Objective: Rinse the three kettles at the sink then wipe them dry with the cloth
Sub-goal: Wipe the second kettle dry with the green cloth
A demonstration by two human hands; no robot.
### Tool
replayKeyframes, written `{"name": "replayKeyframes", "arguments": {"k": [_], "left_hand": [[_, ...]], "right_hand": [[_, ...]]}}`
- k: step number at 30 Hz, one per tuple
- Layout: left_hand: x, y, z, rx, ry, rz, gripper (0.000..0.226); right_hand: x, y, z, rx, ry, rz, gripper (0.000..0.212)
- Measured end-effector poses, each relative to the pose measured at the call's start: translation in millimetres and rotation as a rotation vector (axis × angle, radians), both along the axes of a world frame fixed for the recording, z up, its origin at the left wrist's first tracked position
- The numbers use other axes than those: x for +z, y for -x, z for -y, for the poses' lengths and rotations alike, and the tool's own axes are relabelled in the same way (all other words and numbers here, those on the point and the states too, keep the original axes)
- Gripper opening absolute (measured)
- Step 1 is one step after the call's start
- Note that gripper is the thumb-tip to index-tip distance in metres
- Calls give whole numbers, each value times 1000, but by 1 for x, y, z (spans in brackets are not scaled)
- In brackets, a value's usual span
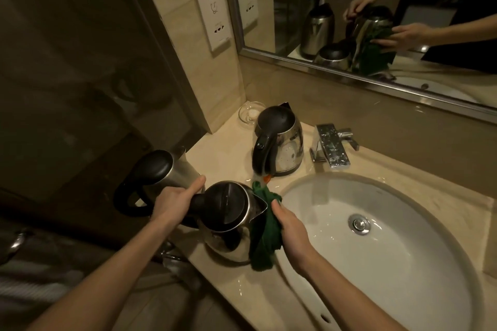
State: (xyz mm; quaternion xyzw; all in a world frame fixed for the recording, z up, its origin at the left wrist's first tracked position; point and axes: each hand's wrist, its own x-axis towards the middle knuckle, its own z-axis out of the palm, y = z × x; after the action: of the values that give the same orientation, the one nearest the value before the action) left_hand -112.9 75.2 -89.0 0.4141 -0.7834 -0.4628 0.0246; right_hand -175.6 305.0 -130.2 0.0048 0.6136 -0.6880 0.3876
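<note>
Three steel kettles with black lids stand on the beige counter left of the sink (pixel 309 185). The nearest kettle (pixel 231 212) sits at the counter's front edge. My left hand (pixel 174 201) grips its black handle. My right hand (pixel 290 228) presses a dark green cloth (pixel 265 236) against that kettle's right side, below the spout. A second kettle (pixel 279 140) stands upright further back, near the tap. The third kettle (pixel 161 174) is at the far left edge, partly behind my left hand.
The chrome tap (pixel 332 145) stands behind the white basin, whose drain (pixel 359 224) is shut. A small glass dish (pixel 250 113) sits in the back corner. A framed mirror (pixel 376 21) covers the wall above, and a socket plate (pixel 213 17) is left of it.
</note>
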Motion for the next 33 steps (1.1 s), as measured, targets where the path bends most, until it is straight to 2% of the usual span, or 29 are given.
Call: {"name": "replayKeyframes", "arguments": {"k": [5, 8, 14, 17, 23, 26, 30, 33], "left_hand": [[2, -2, 3, -101, -20, -9, 70], [4, -1, 2, -127, -7, -12, 74], [0, 2, 7, -199, 34, -15, 90], [-1, 5, 8, -235, 40, 4, 99], [-2, 15, 1, -270, 112, 21, 82], [-5, 19, -1, -243, 149, 3, 66], [-10, 19, -2, -227, 208, -36, 63], [-14, 19, 1, -238, 216, -44, 66]], "right_hand": [[13, 17, 1, 177, 31, -125, 33], [14, 27, 3, 267, 69, -98, 32], [-4, 32, -2, 300, 104, 7, 56], [-5, 33, -6, 305, 97, 31, 39], [-2, 39, -9, 309, 111, -22, 33], [-9, 40, -7, 284, 120, -21, 33], [-22, 41, -5, 234, 66, 37, 58], [-22, 46, -5, 222, 29, 61, 65]]}}
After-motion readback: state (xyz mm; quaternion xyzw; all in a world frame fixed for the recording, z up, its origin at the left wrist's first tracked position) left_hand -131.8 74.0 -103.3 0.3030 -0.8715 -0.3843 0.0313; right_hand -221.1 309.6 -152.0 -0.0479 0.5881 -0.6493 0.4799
